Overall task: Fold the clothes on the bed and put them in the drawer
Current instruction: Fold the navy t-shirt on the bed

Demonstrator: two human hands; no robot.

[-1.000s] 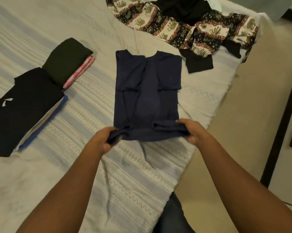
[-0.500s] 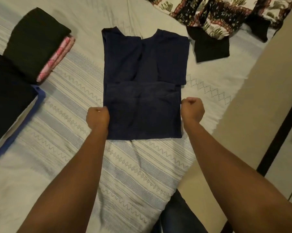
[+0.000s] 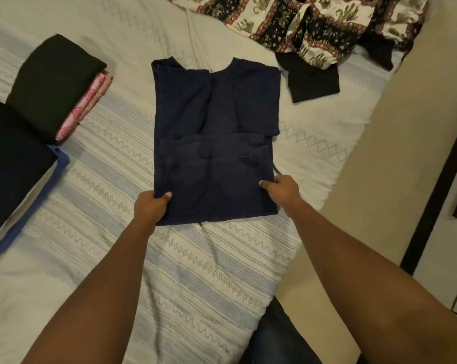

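Both hands, left hand [image 3: 150, 206] and right hand [image 3: 280, 189], pinch the navy shirt [image 3: 214, 143] at its folded near corners; uneven lifting skews the fold.

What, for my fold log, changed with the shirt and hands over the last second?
Both hands carried the hem of the navy shirt up onto its middle, let go, and now the left hand and right hand pinch the new lower fold's sides. The folded stacks and patterned pile stayed put.
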